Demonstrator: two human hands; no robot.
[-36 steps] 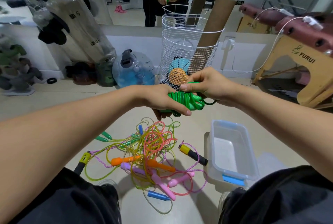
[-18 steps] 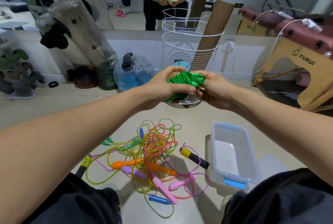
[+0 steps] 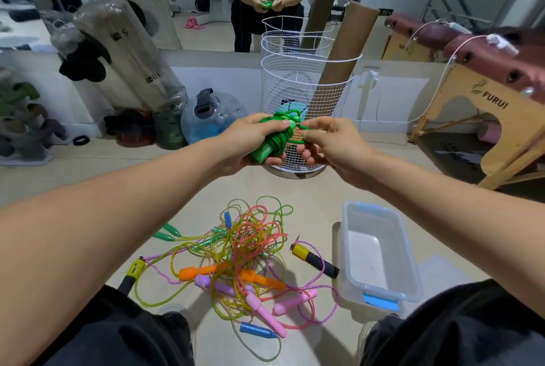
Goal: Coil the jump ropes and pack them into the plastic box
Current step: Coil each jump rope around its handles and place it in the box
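In the head view, both hands meet just above the middle of the frame. The left hand (image 3: 253, 137) grips a green jump rope (image 3: 275, 137) bundled into a tight coil, its fingers curled round the bundle and its handles. The right hand (image 3: 330, 141) pinches a loose strand of that same rope at the coil's right side, apparently tucking or winding the last turn.

Lower centre, on the floor, lies a tangled pile of ropes (image 3: 241, 250) in yellow, pink, orange and green, with handles of several colours sticking out. To its right, lower right of the frame, stands the plastic box (image 3: 410, 265), open, with nothing visible inside.

By this showing the task is barely begun: one rope is nearly coiled, none is packed, and the whole pile still awaits untangling, coiling and packing
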